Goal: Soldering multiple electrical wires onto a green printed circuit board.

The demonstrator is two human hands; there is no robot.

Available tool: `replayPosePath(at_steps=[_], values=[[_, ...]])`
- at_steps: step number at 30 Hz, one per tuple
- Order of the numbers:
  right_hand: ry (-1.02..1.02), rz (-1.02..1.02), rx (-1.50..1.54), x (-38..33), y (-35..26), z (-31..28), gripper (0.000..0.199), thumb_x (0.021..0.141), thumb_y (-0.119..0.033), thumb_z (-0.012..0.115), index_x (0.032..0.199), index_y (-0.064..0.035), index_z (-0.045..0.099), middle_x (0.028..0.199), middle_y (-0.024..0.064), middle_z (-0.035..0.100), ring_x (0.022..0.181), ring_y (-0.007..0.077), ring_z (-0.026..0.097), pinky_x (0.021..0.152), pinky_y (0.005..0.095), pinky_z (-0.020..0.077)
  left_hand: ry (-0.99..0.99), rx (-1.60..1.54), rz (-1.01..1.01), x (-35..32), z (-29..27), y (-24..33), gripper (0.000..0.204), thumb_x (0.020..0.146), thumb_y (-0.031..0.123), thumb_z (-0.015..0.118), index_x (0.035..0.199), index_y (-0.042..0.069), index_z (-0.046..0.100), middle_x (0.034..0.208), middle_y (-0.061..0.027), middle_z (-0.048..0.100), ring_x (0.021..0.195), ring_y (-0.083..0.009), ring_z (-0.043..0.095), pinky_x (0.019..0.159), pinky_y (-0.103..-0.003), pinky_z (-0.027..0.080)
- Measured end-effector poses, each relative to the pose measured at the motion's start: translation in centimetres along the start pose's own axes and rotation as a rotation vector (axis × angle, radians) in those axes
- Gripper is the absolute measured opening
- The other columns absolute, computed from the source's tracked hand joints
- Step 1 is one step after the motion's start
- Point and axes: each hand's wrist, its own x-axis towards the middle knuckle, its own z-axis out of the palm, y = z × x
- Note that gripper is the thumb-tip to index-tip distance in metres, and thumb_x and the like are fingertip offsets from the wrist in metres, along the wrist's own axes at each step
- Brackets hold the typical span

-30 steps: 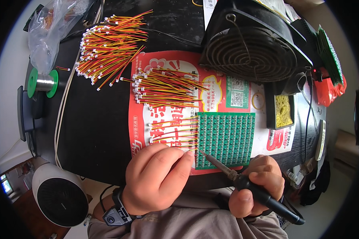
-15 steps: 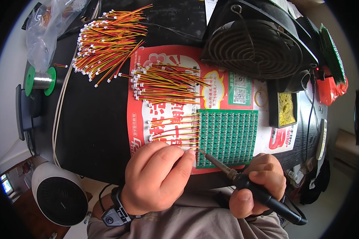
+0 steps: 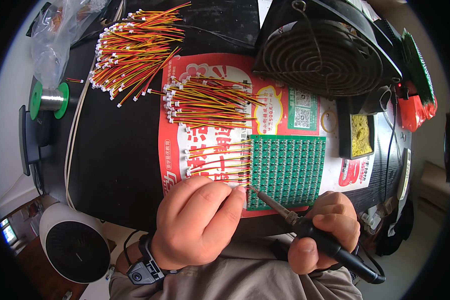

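A green circuit board lies on a red printed sheet. Several red-and-yellow wire leads stick out of its left edge. My left hand rests at the board's lower left corner, fingers curled and pinching a wire lead against the edge. My right hand grips a black soldering iron. The iron's tip touches the board's lower left corner beside my left fingertips. A loose bundle of wire leads lies on the sheet above the board.
A bigger pile of wire leads lies at the back left, near a solder spool and a plastic bag. A black fan stands behind the board, a yellow sponge in its tray to the right. A white round fan sits lower left.
The iron's tip has stayed at the board's lower left corner. Both hands have shifted only slightly; the view has tilted a little.
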Motion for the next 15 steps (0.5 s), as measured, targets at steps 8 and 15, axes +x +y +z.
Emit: replayPosePath(at_steps=[8,15], values=[[0.054,0.004,0.006,-0.48,-0.01,-0.12,0.035,0.075,-0.025,0.075,0.087,-0.0007,0.054,0.062,0.0042,0.051,0.049,0.0165,0.049,0.041,0.0286,0.0384,0.0,0.0,0.005,-0.12,0.22,-0.1,0.025,0.061,-0.009,0.067,0.086,-0.005,0.07,0.076,-0.0112,0.06,0.064,-0.0259,0.058,0.056,-0.033,0.049],[0.04,0.001,0.025,-0.34,0.08,-0.02,0.034,0.074,-0.023,0.075,0.088,0.0,0.054,0.063,0.0045,0.051,0.048,0.0164,0.048,0.041,0.0288,0.0384,0.041,0.01,0.003,-0.26,0.07,0.02,0.027,0.061,-0.011,0.067,0.087,-0.005,0.07,0.077,-0.0115,0.06,0.065,-0.0268,0.058,0.056,-0.033,0.048]])
